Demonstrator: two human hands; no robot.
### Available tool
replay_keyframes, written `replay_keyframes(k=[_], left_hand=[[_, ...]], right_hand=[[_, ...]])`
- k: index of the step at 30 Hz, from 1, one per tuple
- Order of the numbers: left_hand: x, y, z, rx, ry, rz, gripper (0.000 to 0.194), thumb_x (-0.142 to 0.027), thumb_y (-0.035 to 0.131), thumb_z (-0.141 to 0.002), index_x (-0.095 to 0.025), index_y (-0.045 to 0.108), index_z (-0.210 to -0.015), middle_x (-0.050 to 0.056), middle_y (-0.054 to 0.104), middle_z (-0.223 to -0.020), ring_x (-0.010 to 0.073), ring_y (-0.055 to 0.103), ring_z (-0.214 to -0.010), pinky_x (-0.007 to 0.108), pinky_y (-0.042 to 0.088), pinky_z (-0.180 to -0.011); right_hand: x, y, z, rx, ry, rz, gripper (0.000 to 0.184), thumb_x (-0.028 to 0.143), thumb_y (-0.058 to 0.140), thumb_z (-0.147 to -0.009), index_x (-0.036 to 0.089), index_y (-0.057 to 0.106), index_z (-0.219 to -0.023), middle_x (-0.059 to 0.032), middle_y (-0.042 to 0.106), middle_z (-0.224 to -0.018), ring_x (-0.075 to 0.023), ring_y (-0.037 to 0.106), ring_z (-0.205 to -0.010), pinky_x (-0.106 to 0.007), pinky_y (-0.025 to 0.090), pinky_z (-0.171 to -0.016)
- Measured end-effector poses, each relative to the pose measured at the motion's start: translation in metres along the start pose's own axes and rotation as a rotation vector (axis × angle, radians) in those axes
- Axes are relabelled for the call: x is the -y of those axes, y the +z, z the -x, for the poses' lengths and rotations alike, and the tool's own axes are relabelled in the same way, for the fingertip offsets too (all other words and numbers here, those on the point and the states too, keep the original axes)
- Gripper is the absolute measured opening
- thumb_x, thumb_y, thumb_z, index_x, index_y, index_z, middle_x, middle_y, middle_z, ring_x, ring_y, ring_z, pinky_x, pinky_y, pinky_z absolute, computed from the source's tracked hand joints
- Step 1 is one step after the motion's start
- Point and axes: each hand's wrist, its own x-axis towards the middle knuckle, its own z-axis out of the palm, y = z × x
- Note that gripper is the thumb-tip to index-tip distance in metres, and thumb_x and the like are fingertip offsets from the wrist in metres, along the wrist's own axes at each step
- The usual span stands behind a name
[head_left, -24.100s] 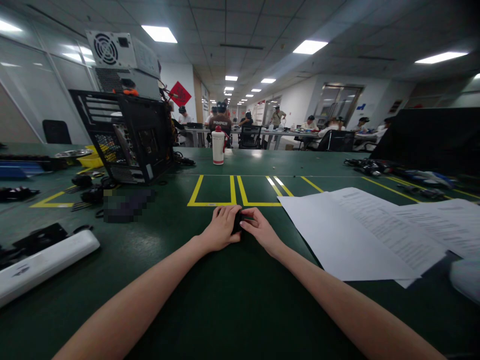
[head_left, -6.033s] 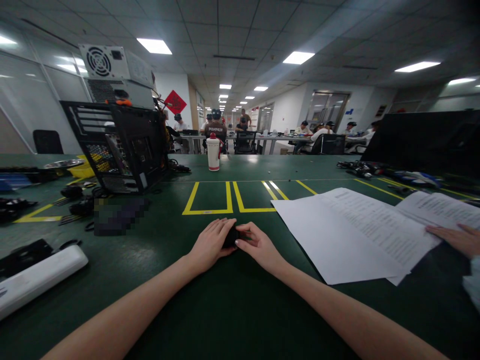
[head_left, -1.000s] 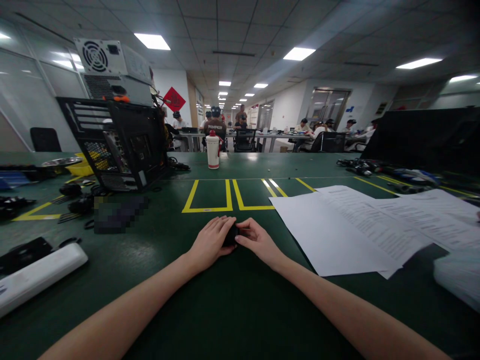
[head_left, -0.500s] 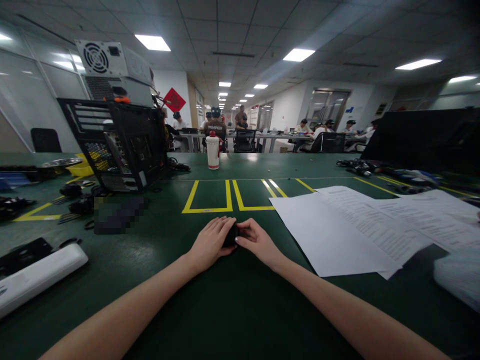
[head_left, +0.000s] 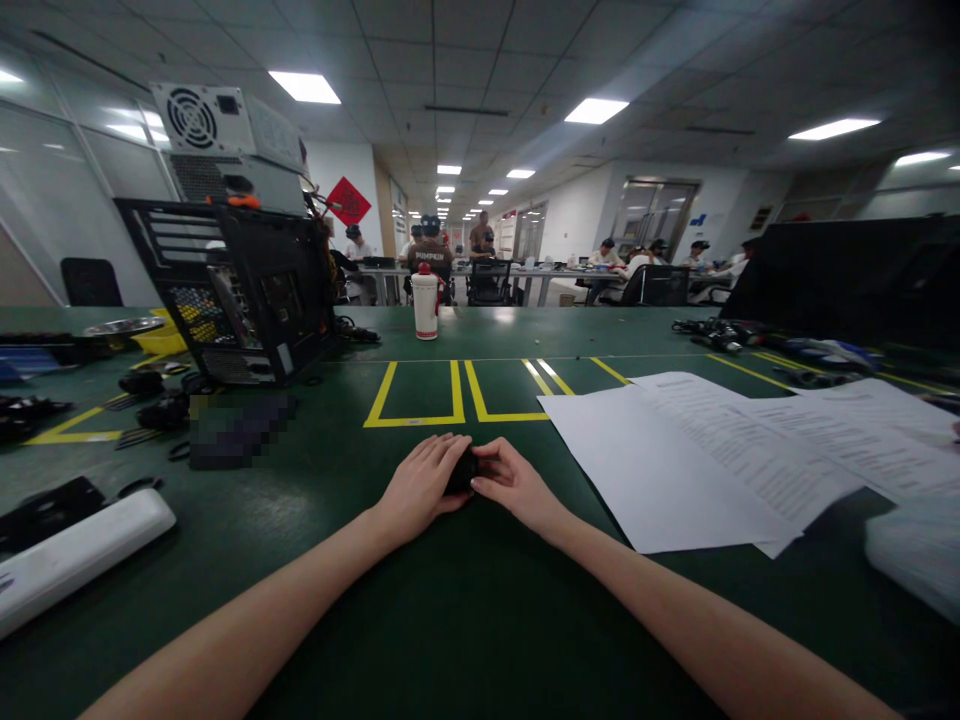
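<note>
Between my hands, low over the green table (head_left: pixel 360 600), is a small rounded black object (head_left: pixel 462 474); most of it is hidden by fingers and I cannot make out its kind. My left hand (head_left: pixel 426 478) wraps over its left side from above, fingers together and thumb below. From the right, my right hand (head_left: pixel 513 484) pinches its edge between thumb and fingertips. Yellow tape outlines (head_left: pixel 414 422) lie on the table just beyond both hands. Printed paper sheets (head_left: pixel 660 470) spread to the right of my right hand.
An open black computer case (head_left: pixel 240 290) stands at the left with a power supply (head_left: pixel 225 120) on top. A white cup (head_left: pixel 425 305) with a red lid stands farther back. At the left edge lies a white bar-shaped object (head_left: pixel 90 555). Loose cables (head_left: pixel 727 332) and a black monitor (head_left: pixel 847 280) are at right.
Both hands stay in nearly the same place around the black object. Only a very slight shift of the fingers and the view shows.
</note>
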Motion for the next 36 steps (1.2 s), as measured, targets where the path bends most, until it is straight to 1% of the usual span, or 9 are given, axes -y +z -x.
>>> replay_keyframes(k=[4,10,14,18,22,27,31,34,36], left_hand=[[0.0,0.001,0.001,-0.013,-0.004,0.007,0.065,-0.033,0.058,-0.07,-0.022,0.024,-0.124,0.007,0.044,-0.122,0.0227,0.039,-0.114,0.041,0.032,-0.096],[-0.003,-0.004,0.001,-0.014,-0.005,0.04,0.069,-0.031,0.056,-0.071,-0.022,0.018,-0.127,0.007,0.04,-0.125,0.0218,0.038,-0.115,0.04,0.03,-0.097],[-0.006,-0.007,-0.001,-0.013,-0.019,0.065,0.072,-0.03,0.056,-0.071,-0.025,0.013,-0.129,0.005,0.044,-0.121,0.0207,0.043,-0.109,0.038,0.033,-0.093],[-0.005,-0.005,-0.001,-0.008,-0.065,0.088,0.067,-0.032,0.056,-0.071,-0.027,0.019,-0.127,0.003,0.05,-0.114,0.0197,0.047,-0.103,0.037,0.035,-0.089],[-0.004,-0.004,-0.001,-0.007,-0.074,0.097,0.064,-0.033,0.056,-0.071,-0.026,0.022,-0.125,0.003,0.048,-0.116,0.0198,0.046,-0.104,0.037,0.033,-0.089],[-0.005,-0.006,0.0,-0.006,-0.072,0.085,0.064,-0.032,0.057,-0.07,-0.026,0.023,-0.124,0.003,0.048,-0.117,0.0196,0.046,-0.105,0.037,0.033,-0.09],[-0.006,-0.009,0.0,-0.013,-0.052,0.067,0.063,-0.031,0.058,-0.07,-0.026,0.024,-0.123,0.003,0.047,-0.119,0.0193,0.045,-0.107,0.037,0.033,-0.091],[-0.007,-0.01,0.0,-0.015,-0.034,0.06,0.062,-0.031,0.058,-0.07,-0.026,0.025,-0.123,0.003,0.046,-0.12,0.0193,0.044,-0.108,0.038,0.033,-0.092],[-0.007,-0.01,0.0,-0.015,-0.028,0.053,0.062,-0.03,0.058,-0.07,-0.026,0.025,-0.122,0.003,0.046,-0.12,0.0196,0.044,-0.109,0.038,0.033,-0.092]], right_hand=[[0.004,0.001,-0.001,-0.012,-0.004,-0.015,0.022,0.023,0.056,-0.071,0.022,0.048,-0.091,-0.001,0.053,-0.098,-0.0171,0.053,-0.096,-0.037,0.043,-0.086],[0.005,0.002,-0.003,-0.029,0.028,0.011,0.031,0.019,0.056,-0.07,0.02,0.047,-0.1,-0.0038,0.051,-0.104,-0.0174,0.049,-0.102,-0.038,0.038,-0.093],[0.0,0.001,-0.003,0.01,-0.006,-0.032,0.031,0.016,0.058,-0.069,0.021,0.047,-0.098,-0.0015,0.052,-0.1,-0.0166,0.05,-0.103,-0.037,0.038,-0.093],[0.002,0.002,-0.001,0.03,-0.009,-0.057,0.028,0.017,0.057,-0.07,0.022,0.047,-0.095,-0.0009,0.052,-0.099,-0.0165,0.052,-0.1,-0.037,0.04,-0.09],[0.005,0.003,-0.003,-0.026,-0.008,-0.029,0.022,0.021,0.053,-0.073,0.021,0.048,-0.095,-0.0025,0.053,-0.1,-0.0174,0.053,-0.098,-0.037,0.042,-0.088],[0.007,0.001,-0.003,-0.022,0.107,-0.021,0.035,0.022,0.056,-0.071,0.02,0.046,-0.104,-0.0046,0.05,-0.11,-0.0185,0.048,-0.106,-0.038,0.038,-0.092],[0.009,0.003,-0.001,0.004,0.062,-0.069,0.028,0.022,0.057,-0.071,0.02,0.048,-0.097,-0.002,0.054,-0.101,-0.0177,0.051,-0.102,-0.037,0.041,-0.089],[0.009,0.005,-0.001,-0.032,0.032,-0.054,0.017,0.025,0.053,-0.074,0.021,0.049,-0.091,-0.0009,0.056,-0.097,-0.0168,0.053,-0.097,-0.036,0.043,-0.086],[0.007,0.005,-0.002,-0.05,0.025,-0.041,0.017,0.024,0.053,-0.074,0.02,0.05,-0.091,-0.0011,0.056,-0.097,-0.0167,0.053,-0.097,-0.035,0.043,-0.086]])
